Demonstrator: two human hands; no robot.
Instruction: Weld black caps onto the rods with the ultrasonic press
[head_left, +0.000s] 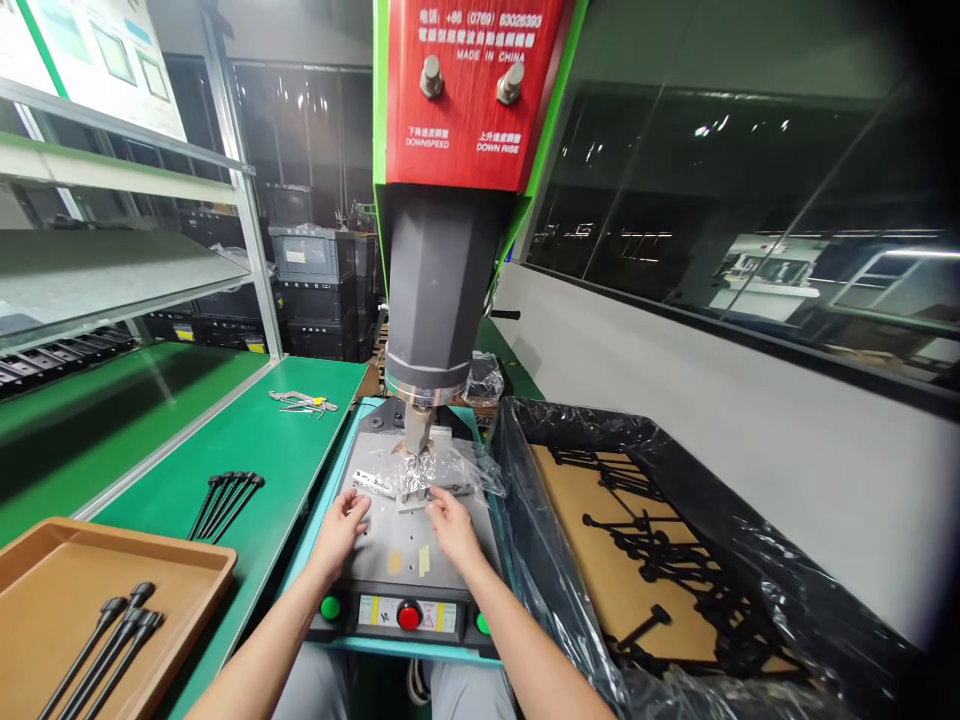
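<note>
My left hand (343, 528) is over the left side of the metal base plate (379, 555), its fingers loosely bent and nothing visible in them. My right hand (452, 527) reaches to the right front of the fixture (411, 500), fingertips close to it with no held thing showing; whether they touch it I cannot tell. Clear plastic film (450, 465) drapes over the fixture and hides part of it. Just above, the metal horn (418, 428) of the red and green press (454, 110) points down into the film.
On the right, a box lined with black plastic (540, 560) holds many black rod-like parts (660, 545) on cardboard. To the left are a brown tray (150, 545) with black rods, more rods (225, 500) on the green table, and tools (304, 402). Buttons (409, 615) line the press front.
</note>
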